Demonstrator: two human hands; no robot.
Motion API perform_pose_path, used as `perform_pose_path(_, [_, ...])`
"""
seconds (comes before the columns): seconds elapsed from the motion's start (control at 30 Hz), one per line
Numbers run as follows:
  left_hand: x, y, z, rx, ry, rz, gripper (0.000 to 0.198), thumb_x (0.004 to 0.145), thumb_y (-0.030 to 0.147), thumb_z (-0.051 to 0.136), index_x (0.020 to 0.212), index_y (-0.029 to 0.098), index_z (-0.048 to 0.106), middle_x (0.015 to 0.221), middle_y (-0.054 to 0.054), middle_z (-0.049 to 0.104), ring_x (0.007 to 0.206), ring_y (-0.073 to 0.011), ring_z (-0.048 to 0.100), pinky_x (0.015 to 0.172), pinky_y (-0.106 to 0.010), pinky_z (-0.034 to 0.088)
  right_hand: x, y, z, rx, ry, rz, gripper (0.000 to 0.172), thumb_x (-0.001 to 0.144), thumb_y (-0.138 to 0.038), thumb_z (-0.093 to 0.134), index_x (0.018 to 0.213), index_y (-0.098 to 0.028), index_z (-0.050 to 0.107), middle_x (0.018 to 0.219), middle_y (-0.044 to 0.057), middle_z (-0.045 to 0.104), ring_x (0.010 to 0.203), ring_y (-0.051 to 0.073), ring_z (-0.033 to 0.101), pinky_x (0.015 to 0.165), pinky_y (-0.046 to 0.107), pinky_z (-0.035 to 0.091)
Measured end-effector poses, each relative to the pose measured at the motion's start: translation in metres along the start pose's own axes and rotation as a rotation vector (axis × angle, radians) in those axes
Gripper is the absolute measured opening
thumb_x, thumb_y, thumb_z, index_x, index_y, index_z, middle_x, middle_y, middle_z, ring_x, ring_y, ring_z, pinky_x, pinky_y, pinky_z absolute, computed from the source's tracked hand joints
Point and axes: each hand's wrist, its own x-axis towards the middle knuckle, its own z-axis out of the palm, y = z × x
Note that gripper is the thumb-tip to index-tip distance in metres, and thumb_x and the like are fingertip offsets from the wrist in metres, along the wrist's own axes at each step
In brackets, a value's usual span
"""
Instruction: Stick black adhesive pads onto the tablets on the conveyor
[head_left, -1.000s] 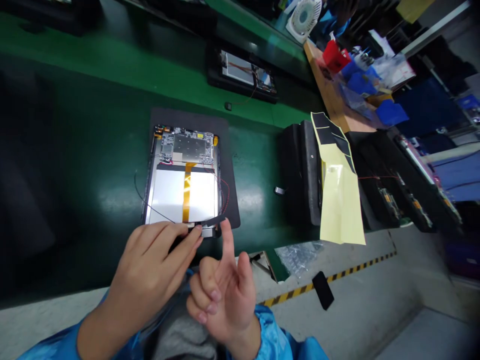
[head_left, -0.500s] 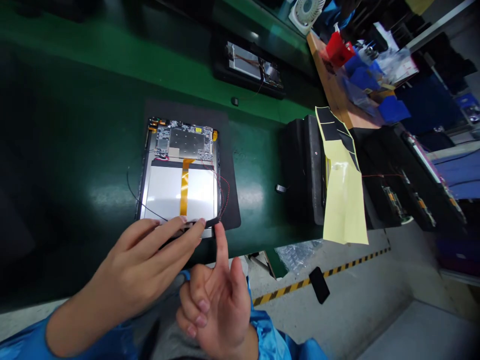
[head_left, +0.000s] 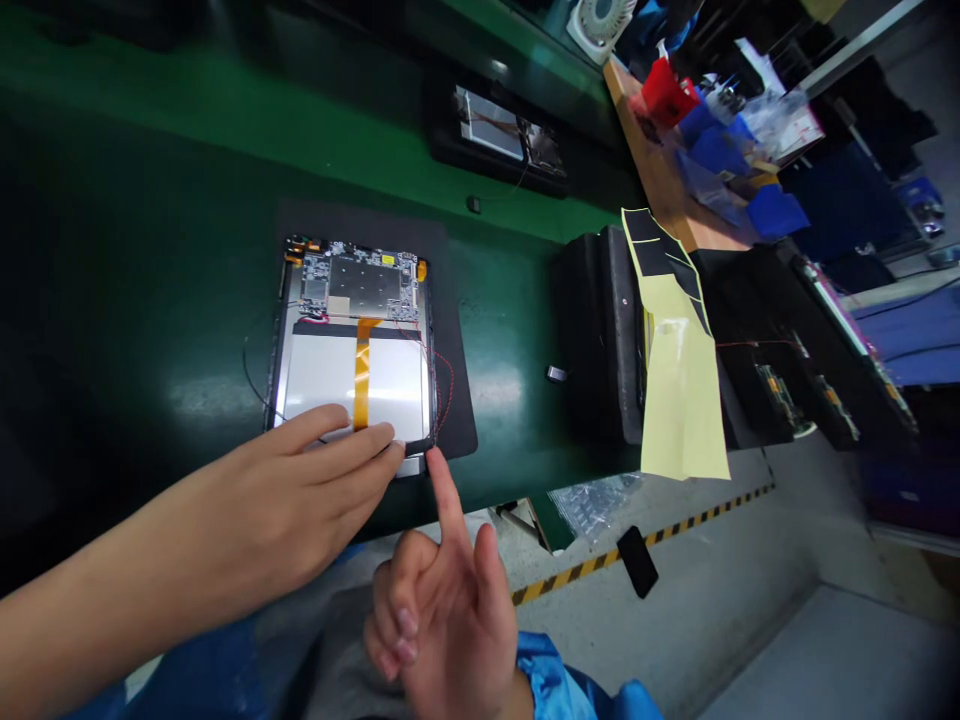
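Black strip (head_left: 421, 446) now lies flatter, seemingly pressed by the flat left hand (head_left: 296, 508); right hand (head_left: 448, 612) points, empty.

A tablet (head_left: 394, 365) lies on a mat (head_left: 456, 405) near the desk's (head_left: 180, 300) front edge, the left hand (head_left: 292, 490) over its near end, the right hand's (head_left: 446, 610) forefinger at its near right corner. Behind and right, toward the back edge, a second device (head_left: 491, 130) sits on a block (head_left: 499, 172); right of the mat, a sheet (head_left: 679, 390) overlaps other blocks (head_left: 589, 340).

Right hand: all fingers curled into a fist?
No, the right hand has its index finger stretched out toward the open device.
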Motion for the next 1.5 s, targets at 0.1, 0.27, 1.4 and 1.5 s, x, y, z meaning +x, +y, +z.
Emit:
perform_pose_path(0.1, [0.004, -0.005, -0.002, -0.072, 0.014, -0.032, 0.055, 0.101, 0.002, 0.043, 0.137, 0.028, 0.075, 0.139, -0.004, 0.079, 0.13, -0.0233, 0.074, 0.115, -0.039, 0.058, -0.003, 0.001, 0.0, -0.023, 0.022, -0.013, 0.104, 0.094, -0.081, 0.069, 0.176, -0.028, 0.035, 0.063, -0.006, 0.063, 0.043, 0.012, 0.034, 0.044, 0.024, 0.037])
perform_pose_path(0.27, [0.005, -0.005, -0.003, -0.039, -0.031, 0.005, 0.057, 0.103, 0.003, 0.037, 0.137, 0.028, 0.075, 0.142, -0.005, 0.078, 0.133, -0.0244, 0.073, 0.115, -0.042, 0.059, -0.003, 0.003, -0.002, -0.072, 0.023, -0.039, 0.101, 0.096, -0.083, 0.066, 0.175, -0.027, 0.036, 0.067, -0.004, 0.065, 0.044, 0.012, 0.04, 0.045, 0.025, 0.041])
perform_pose_path(1.4, [-0.01, 0.0, 0.013, 0.056, 0.136, -0.085, 0.045, 0.101, 0.009, 0.042, 0.13, 0.019, 0.075, 0.136, -0.005, 0.08, 0.133, -0.0271, 0.068, 0.14, -0.046, 0.02, 0.026, -0.101, -0.03, -1.959, -0.302, -0.401, 0.046, 0.116, -0.045, 0.056, 0.155, -0.025, 0.07, 0.099, 0.007, 0.089, 0.056, 0.013, 0.067, 0.058, 0.025, 0.048])
perform_pose_path(1.5, [-0.024, 0.006, 0.01, -0.014, 0.223, -0.242, 0.04, 0.098, 0.015, 0.052, 0.129, 0.026, 0.075, 0.137, -0.001, 0.081, 0.138, -0.0261, 0.065, 0.138, -0.043, 0.025, 0.03, -0.106, -0.032, -1.908, -0.281, -0.375, 0.043, 0.113, -0.041, 0.061, 0.153, -0.028, 0.072, 0.103, 0.007, 0.09, 0.057, 0.013, 0.068, 0.061, 0.025, 0.048])
